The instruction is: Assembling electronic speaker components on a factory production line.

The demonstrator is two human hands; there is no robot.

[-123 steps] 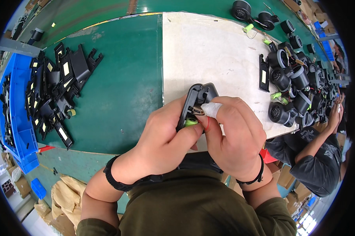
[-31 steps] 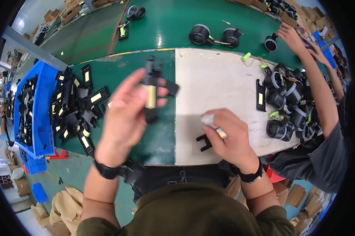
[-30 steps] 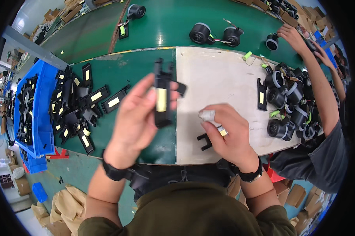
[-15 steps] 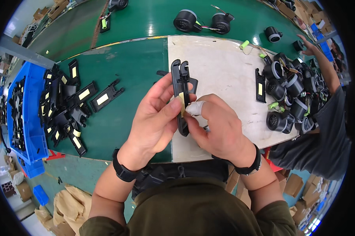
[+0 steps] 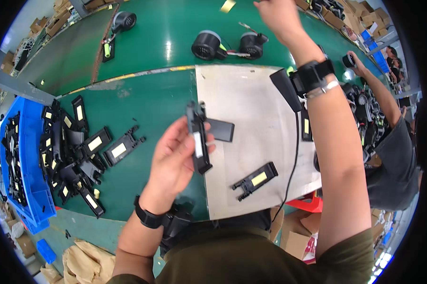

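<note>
My left hand grips a narrow black plastic part, held upright over the seam between the green and white surfaces. A bare white strip shows on its side. Behind it lies a flat black piece. My right hand reaches far across the green table, cut off by the upper edge; the visible digit is stretched out and nothing shows in it. To its left, apart from the hand, is a small yellow strip. Another black part with a yellow strip lies on the white board.
At left are piled black parts with yellow strips beside a blue bin. Black round motor-like units stand across the table. A black cable hangs by my right wrist. A co-worker's arm reaches in at right.
My right hand has left the part and swung up and away to the far side. Where yellow showed on the held part, white shows now. A loose yellow strip appears near the upper edge.
</note>
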